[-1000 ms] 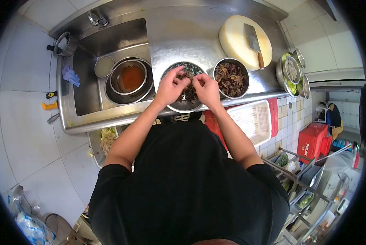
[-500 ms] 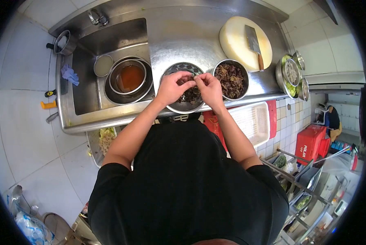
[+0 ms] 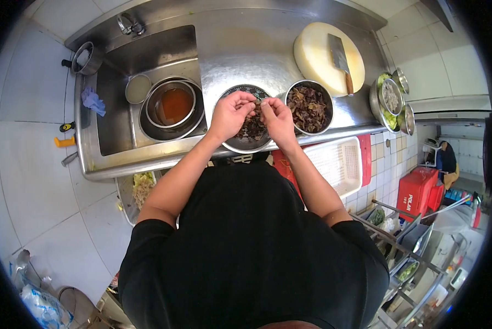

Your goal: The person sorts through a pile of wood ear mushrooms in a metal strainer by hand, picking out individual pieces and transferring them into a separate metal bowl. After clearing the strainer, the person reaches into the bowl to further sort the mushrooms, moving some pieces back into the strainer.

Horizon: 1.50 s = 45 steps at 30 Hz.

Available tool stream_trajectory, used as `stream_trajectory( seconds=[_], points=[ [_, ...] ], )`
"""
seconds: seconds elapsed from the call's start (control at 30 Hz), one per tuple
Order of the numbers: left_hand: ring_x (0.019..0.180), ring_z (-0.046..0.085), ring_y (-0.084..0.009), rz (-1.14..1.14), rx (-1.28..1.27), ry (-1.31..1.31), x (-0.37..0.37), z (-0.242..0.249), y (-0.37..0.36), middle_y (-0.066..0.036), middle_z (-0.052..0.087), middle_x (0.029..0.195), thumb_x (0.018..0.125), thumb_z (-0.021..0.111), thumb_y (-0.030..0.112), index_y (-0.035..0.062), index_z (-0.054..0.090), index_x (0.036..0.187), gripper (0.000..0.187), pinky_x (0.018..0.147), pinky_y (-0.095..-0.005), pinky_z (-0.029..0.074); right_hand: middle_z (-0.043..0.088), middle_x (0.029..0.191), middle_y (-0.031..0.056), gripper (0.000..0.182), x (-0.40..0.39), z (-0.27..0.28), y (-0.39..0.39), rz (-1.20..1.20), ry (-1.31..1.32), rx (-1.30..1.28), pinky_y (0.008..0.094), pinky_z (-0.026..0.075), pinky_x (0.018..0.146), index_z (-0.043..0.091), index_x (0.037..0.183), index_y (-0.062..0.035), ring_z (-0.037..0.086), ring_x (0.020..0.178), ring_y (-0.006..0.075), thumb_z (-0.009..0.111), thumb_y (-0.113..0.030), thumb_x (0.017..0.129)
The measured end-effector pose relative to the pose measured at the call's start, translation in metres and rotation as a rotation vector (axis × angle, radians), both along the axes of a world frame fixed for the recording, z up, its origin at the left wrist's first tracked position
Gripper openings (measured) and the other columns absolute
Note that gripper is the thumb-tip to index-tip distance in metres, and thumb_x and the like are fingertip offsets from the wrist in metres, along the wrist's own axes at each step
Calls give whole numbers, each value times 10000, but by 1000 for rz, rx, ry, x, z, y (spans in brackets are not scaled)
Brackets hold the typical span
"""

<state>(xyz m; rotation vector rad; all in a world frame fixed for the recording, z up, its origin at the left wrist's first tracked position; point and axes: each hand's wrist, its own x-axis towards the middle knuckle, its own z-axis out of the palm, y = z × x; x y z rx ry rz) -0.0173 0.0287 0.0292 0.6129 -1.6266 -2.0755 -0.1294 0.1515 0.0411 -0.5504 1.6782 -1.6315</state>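
Both hands meet over a perforated metal colander (image 3: 245,148) on the steel counter. Dark brown, frilly pieces of wood ear mushroom (image 3: 252,129) lie in its bottom. Thumb and fingers of my left hand (image 3: 231,117) are pinched together above the colander's middle. My right hand (image 3: 279,123) is pinched just beside it, above the right rim. A small dark piece of wood ear mushroom (image 3: 258,103) shows between the fingertips, mostly covered by them. Right of the colander stands a steel bowl (image 3: 331,116) full of more wood ear mushroom.
A round cutting board (image 3: 312,46) bears a cleaver (image 3: 338,54) at the back right. Bowls of cut vegetables (image 3: 389,112) stand at the right end. Left is a sink (image 3: 114,71) holding a pot of brown liquid (image 3: 174,105). A white basket (image 3: 351,175) sits below the counter edge.
The fingertips have shifted slightly, still meeting above the colander. The bowls and the colander stay in place.
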Motion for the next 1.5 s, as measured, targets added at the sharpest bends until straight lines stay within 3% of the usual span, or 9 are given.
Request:
stream_trajectory(
  seconds=[0.17, 0.53, 0.63, 0.73, 0.9, 1.13, 1.17, 1.37, 1.5],
  points=[
    [863, 704, -125, 8, -418, -175, 4, 24, 1, -55, 731, 953, 966, 649, 7, -14, 669, 1092, 129, 755, -248, 563, 687, 838, 9, 211, 8, 22, 0, 39, 218, 61, 207, 468, 645, 680, 1085, 24, 579, 716, 39, 680, -163, 987],
    [787, 628, -100, -183, 164, 166, 10, 17, -31, -68, 703, 932, 957, 664, 0, 0, 654, 1048, 91, 744, -250, 531, 679, 810, -2, 154, -39, 36, 16, 134, -60, 77, 208, 460, 635, 708, 1020, 1, 577, 688, 53, 707, -137, 951],
    [815, 645, -104, -153, 200, 179, 16, 23, -44, -73, 716, 966, 958, 674, 21, -2, 665, 1103, 147, 754, -262, 538, 716, 865, 29, 187, -66, 44, 37, 14, 177, 206, 249, 505, 692, 708, 1039, 4, 635, 750, 96, 700, -156, 942],
    [846, 652, -94, -97, -65, -33, 26, 18, -50, -53, 719, 972, 964, 667, 34, 15, 685, 1100, 138, 764, -263, 540, 747, 932, 112, 272, -104, 30, 63, -42, 476, 449, 296, 536, 781, 704, 1069, 31, 692, 841, 157, 722, -184, 903],
    [1046, 637, -312, -165, -965, -468, 39, -12, -50, -133, 669, 1095, 780, 768, 135, 66, 719, 1054, 286, 919, -401, 527, 728, 1017, 205, 401, -112, 21, 88, -63, 760, 797, 413, 546, 887, 688, 1167, -22, 702, 964, 353, 770, -218, 827],
    [1229, 530, -306, -260, -1330, -331, -19, -56, 24, -83, 629, 1230, 777, 796, 237, 68, 690, 1082, 365, 1018, -452, 464, 677, 998, 159, 396, -74, 7, 51, -80, 1008, 459, 371, 543, 766, 684, 1195, -40, 661, 786, 273, 758, -220, 850],
    [1212, 549, -311, -291, -1338, -401, -27, -66, 27, -90, 642, 1212, 771, 798, 225, 74, 691, 1073, 354, 1001, -450, 473, 673, 1008, 188, 361, -66, 15, 44, -19, 874, 471, 433, 521, 832, 679, 1145, -5, 656, 912, 348, 741, -199, 847],
    [948, 691, -367, -454, -926, -467, -52, -89, -19, -159, 725, 990, 759, 795, 146, 91, 698, 1039, 301, 834, -435, 541, 675, 953, 154, 311, -44, 23, 41, 20, 771, 385, 391, 538, 724, 696, 1123, -28, 656, 732, 283, 732, -178, 853],
    [880, 722, -235, -411, -631, -422, -25, -58, -40, -118, 754, 957, 859, 759, 114, 58, 698, 1131, 284, 778, -362, 566, 685, 911, 130, 304, -29, -3, 47, 137, 656, 405, 374, 540, 694, 722, 1127, -33, 650, 691, 263, 740, -173, 858]
  ],
)
